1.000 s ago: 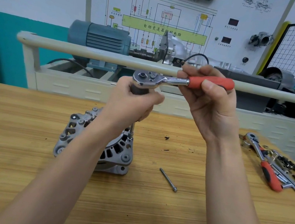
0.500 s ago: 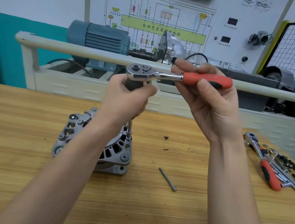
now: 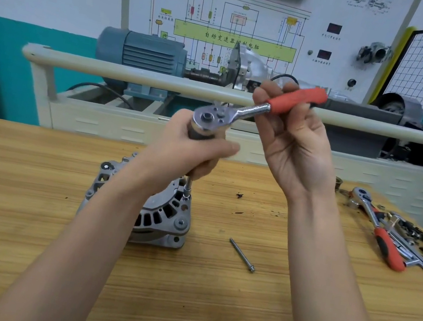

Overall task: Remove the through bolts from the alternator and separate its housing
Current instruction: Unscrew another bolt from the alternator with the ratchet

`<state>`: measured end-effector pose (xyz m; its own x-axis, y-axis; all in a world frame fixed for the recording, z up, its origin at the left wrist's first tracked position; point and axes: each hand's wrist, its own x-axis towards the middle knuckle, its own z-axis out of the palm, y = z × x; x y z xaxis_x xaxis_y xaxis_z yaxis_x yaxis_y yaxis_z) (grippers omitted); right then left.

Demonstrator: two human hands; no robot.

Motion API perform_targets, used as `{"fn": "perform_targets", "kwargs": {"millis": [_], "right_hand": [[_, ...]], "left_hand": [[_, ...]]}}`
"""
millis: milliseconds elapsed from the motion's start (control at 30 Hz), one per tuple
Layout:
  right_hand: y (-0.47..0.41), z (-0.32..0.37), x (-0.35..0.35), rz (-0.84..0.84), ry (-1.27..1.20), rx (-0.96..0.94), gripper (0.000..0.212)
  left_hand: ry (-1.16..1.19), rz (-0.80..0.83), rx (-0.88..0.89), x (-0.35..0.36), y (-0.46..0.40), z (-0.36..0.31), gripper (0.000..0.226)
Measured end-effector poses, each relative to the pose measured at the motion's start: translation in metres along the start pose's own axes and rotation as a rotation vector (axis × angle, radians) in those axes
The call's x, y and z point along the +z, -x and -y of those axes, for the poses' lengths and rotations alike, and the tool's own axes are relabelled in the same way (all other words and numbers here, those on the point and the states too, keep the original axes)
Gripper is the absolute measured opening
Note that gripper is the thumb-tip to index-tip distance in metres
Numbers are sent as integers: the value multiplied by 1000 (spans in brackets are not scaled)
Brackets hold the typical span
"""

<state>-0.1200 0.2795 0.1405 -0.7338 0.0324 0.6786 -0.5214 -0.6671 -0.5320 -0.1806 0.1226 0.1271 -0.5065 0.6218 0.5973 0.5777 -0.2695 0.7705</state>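
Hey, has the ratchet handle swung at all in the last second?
Yes. The ratchet handle's red grip, held by the right hand, has swung up and away: it lay along the rail, and now tilts above it.

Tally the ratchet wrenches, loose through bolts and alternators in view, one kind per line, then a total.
Ratchet wrenches: 2, one in the hands, one lying at the bench's right
Loose through bolts on the bench: 1
Alternators: 1
Total: 4
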Motion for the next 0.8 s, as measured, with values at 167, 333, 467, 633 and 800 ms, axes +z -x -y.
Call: {"fn": "perform_targets", "kwargs": {"millis": [167, 333, 467, 633, 800], "right_hand": [[1, 0, -3, 97, 131, -28, 26], [-2, -4, -3, 17, 7, 14, 24], [-3, -9, -2, -14, -18, 11, 27], [-2, -7, -6, 70, -65, -10, 29], [-2, -6, -9, 124, 33, -14, 27]], "left_hand": [[108, -220, -79, 1, -4, 1, 33], [-145, 174, -73, -5, 6, -7, 31], [-186, 227, -91, 1, 7, -7, 33], [15, 39, -79, -3, 1, -1, 39], [47, -128, -74, -3, -4, 3, 40]]}}
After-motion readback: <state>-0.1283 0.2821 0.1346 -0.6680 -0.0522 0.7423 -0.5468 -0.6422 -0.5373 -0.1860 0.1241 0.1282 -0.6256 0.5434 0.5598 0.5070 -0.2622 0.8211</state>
